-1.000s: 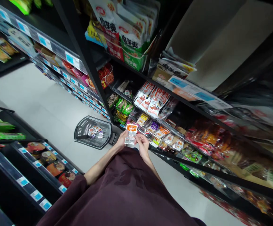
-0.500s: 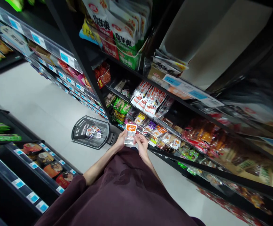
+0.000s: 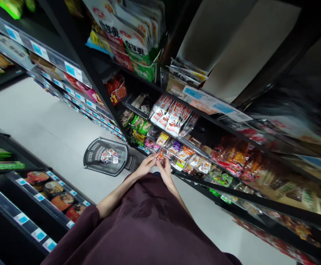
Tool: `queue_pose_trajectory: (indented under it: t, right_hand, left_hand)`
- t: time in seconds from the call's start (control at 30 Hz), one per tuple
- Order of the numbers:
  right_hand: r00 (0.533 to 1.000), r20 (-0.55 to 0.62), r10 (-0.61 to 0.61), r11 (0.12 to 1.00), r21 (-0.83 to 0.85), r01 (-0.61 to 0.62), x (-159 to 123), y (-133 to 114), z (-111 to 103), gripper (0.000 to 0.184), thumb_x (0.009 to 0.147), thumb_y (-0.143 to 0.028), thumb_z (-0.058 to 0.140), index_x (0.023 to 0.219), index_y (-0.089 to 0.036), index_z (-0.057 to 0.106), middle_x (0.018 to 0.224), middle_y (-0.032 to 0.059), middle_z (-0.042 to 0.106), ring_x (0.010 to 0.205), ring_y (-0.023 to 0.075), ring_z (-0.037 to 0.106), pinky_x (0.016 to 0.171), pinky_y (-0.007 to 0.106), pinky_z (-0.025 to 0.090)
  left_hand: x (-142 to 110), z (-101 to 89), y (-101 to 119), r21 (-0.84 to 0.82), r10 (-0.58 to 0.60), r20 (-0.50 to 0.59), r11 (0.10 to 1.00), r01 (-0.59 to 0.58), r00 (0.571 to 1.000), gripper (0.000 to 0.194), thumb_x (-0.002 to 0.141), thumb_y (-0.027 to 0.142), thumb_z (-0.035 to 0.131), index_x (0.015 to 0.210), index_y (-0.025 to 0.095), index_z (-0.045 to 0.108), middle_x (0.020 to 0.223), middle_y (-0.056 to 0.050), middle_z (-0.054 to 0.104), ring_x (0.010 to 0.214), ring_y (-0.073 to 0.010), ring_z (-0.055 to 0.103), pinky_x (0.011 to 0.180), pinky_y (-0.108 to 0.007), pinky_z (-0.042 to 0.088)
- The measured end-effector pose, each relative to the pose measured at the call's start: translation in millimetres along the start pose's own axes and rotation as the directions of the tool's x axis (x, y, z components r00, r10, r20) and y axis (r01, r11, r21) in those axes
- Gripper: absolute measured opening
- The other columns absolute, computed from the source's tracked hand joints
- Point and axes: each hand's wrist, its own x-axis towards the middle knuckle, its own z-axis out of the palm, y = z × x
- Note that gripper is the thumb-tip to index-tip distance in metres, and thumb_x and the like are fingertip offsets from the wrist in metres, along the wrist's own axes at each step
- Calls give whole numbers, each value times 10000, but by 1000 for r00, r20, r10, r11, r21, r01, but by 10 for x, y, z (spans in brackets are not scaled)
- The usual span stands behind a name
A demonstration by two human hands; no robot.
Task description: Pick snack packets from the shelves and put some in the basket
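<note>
My left hand (image 3: 146, 166) and my right hand (image 3: 164, 166) meet in front of me, both closed on a small snack packet (image 3: 160, 154) with an orange top. The packet is turned edge-on, so only a sliver of it shows between the fingertips. Just beyond the hands runs a low shelf row of small snack packets (image 3: 186, 151). A dark plastic shopping basket (image 3: 94, 159) stands on the floor to the left of my hands, with a few similar packets (image 3: 109, 155) inside.
Black store shelving (image 3: 232, 121) lines the right side, stocked with bagged snacks and price tags. Another shelf unit (image 3: 38, 191) with bowl packs stands at the lower left. Pale floor (image 3: 44, 125) runs down the aisle between them.
The packet was held flat, face up, in both hands; now it is tilted edge-on and lifted slightly toward the shelf. The view has shifted a little to the right.
</note>
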Motion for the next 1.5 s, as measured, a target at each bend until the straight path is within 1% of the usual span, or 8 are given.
queue_pose_trajectory:
  t: [0.17, 0.4, 0.57, 0.77, 0.9, 1.1, 1.3, 1.5]
  right_hand:
    - [989, -127, 72, 997, 5, -72, 0, 135, -74, 349, 856, -506, 575, 949, -182, 669, 926, 53, 684, 804, 193, 627, 731, 307, 521]
    - [979, -198, 39, 996, -69, -54, 8, 201, -111, 312, 821, -504, 623, 836, -196, 669, 777, 12, 657, 706, 180, 591, 659, 294, 495]
    - [994, -12, 105, 994, -21, -105, 39, 112, -275, 346, 765, -498, 710, 934, -196, 692, 816, 14, 692, 732, 178, 627, 660, 286, 516]
    - [971, 225, 81, 989, -142, -50, 9, 90, -671, 371, 643, -423, 831, 881, -182, 679, 766, 0, 687, 636, 147, 597, 577, 257, 490]
    - [984, 176, 11, 944, -326, 48, 47, 26, -962, 325, 716, -443, 774, 882, -176, 694, 823, 32, 705, 729, 178, 628, 666, 285, 503]
    - [962, -165, -216, 597, -802, -4, 420, -170, -1649, 316, 836, -426, 637, 992, -159, 698, 966, 114, 727, 821, 239, 655, 791, 353, 500]
    - [974, -215, -74, 139, -969, -203, 793, -83, -1901, 301, 906, -279, 556, 1167, -178, 667, 1096, 147, 713, 978, 251, 673, 882, 324, 475]
    - [981, -196, 8, 28, -980, -196, 978, 88, -1849, 323, 904, -266, 580, 1196, -161, 670, 1014, 186, 728, 946, 264, 695, 846, 317, 480]
  left_hand:
    - [-1, -28, -93, 180, 74, -160, 983, -45, 984, 397, 816, 387, 704, 1164, 197, 706, 1104, -108, 609, 1037, -215, 578, 951, -348, 448]
    - [-18, 5, -90, 146, 24, -148, 989, -2, 989, 371, 776, 300, 722, 1128, 182, 707, 1048, -80, 593, 942, -193, 593, 851, -296, 467]
    - [-29, -22, -26, 266, 41, -22, 963, -34, 999, 332, 807, 264, 668, 1127, 182, 706, 1042, -86, 595, 903, -188, 597, 783, -280, 484]
    - [-59, -9, -40, 457, 34, 327, 869, -190, 944, 359, 838, 169, 568, 1166, 233, 697, 1093, -68, 642, 1028, -201, 601, 957, -322, 459]
    - [-88, 4, -38, 458, 34, 378, 862, -219, 925, 348, 890, 220, 544, 1219, 236, 658, 1197, -77, 626, 1109, -204, 586, 1015, -335, 441]
    - [-138, -79, -30, 439, 48, 297, 880, -181, 954, 303, 922, 263, 497, 1175, 224, 660, 1221, -89, 612, 1119, -201, 584, 920, -299, 499]
    - [-214, -132, -69, 468, 36, 329, 862, -196, 944, 302, 939, 277, 467, 1166, 223, 659, 1120, -73, 640, 998, -181, 617, 876, -277, 496]
    - [-317, -178, -100, 545, 47, 333, 806, -233, 942, 300, 950, 286, 450, 1158, 217, 655, 1147, -84, 632, 1041, -198, 609, 973, -309, 455]
